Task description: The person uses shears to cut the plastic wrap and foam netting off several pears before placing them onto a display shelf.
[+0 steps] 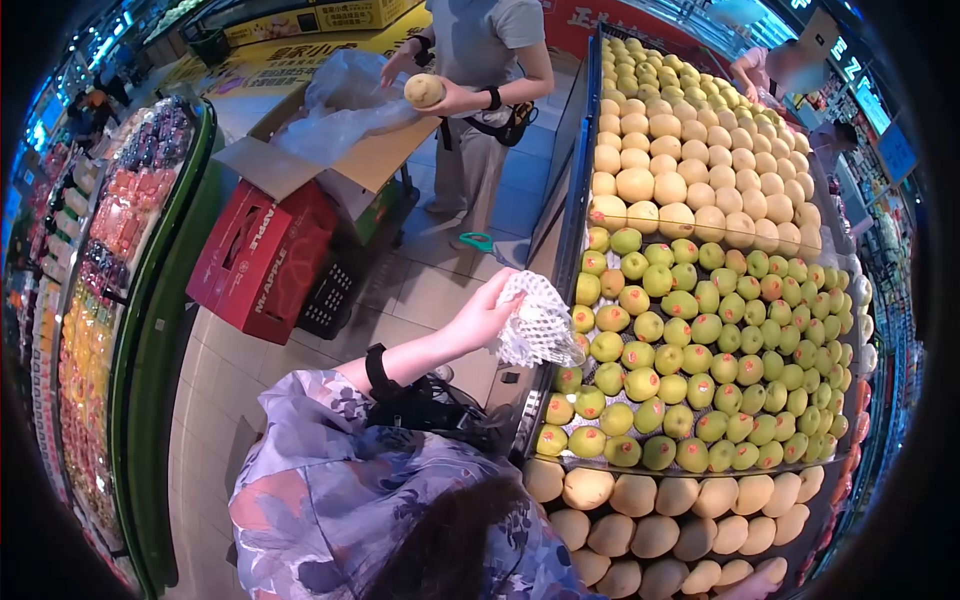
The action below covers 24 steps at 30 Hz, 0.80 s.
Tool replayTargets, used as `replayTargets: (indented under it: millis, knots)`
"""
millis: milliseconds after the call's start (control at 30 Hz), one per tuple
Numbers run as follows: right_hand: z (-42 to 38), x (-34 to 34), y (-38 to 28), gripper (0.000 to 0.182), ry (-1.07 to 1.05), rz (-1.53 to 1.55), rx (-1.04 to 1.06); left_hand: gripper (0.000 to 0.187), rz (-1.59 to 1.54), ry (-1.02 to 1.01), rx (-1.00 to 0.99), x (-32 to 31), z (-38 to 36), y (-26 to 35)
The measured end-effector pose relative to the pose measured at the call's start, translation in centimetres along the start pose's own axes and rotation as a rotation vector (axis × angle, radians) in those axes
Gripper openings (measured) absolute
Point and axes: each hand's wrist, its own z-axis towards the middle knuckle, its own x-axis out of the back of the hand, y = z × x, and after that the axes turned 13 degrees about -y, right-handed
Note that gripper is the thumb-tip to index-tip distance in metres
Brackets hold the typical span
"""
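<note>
My left hand (490, 318) is closed around bunched white foam fruit netting (540, 322), held beside the left edge of the sloping fruit stand. Rows of green pears (672, 357) with small red stickers lie just right of the netting. At the bottom edge, part of my right hand (762, 580) shows near the front rows of light brown pears (612, 535); most of its fingers are cut off, so its grip cannot be made out.
Across from me a person holds a round pale fruit (425, 91) near an open cardboard box (345, 165) with blue plastic lining. A red apple carton (265, 262) stands below it. Yellowish round fruit (690, 165) fills the stand's far part. A green-edged display (150, 330) runs along the left.
</note>
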Motion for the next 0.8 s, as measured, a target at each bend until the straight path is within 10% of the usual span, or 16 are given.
replayTargets:
  millis: [800]
  knots:
    - [-0.8, 2.0, 6.7, 0.069, 0.065, 0.056, -0.103, 0.018, -0.104, -0.100, 0.111, -3.8, 1.3, 0.8]
